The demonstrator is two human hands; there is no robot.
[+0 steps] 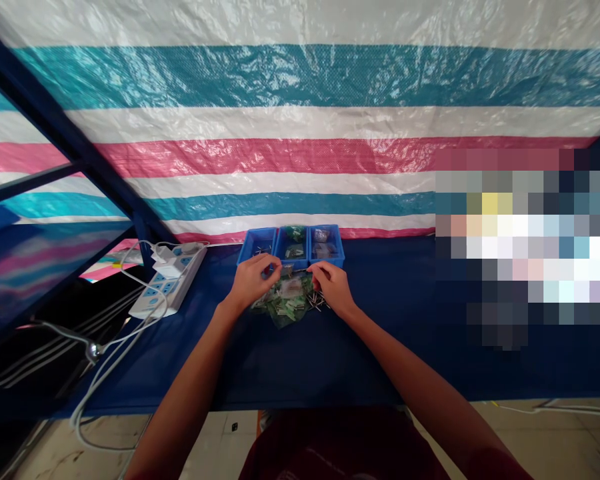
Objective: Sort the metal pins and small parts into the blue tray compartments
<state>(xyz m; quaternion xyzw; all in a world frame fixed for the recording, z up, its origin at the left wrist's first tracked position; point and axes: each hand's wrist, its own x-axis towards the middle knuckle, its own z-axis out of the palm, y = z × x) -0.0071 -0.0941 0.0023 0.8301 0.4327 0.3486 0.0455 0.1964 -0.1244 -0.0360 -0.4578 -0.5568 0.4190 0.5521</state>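
Observation:
My left hand [253, 280] is closed in a pinch over the left side of a pile of green and clear plastic bags [286, 308]; what its fingertips hold, if anything, is too small to make out. Across from it, my right hand [334, 285] pinches a thin metal pin [303, 270] that points left. Short metal pins [319, 302] lie loose on the blue table below my right hand. Just beyond both hands stand a left blue bin [247, 243] with a few pins, a middle bin [277, 247] with green bags and a right bin [342, 247] with clear bags.
A white power strip [183, 290] with a plugged-in adapter [167, 261] sits at the left, its cables [100, 373] hanging over the table's front edge. A striped plastic sheet [300, 120] hangs behind the table [390, 353]. The right side is blurred into blocks.

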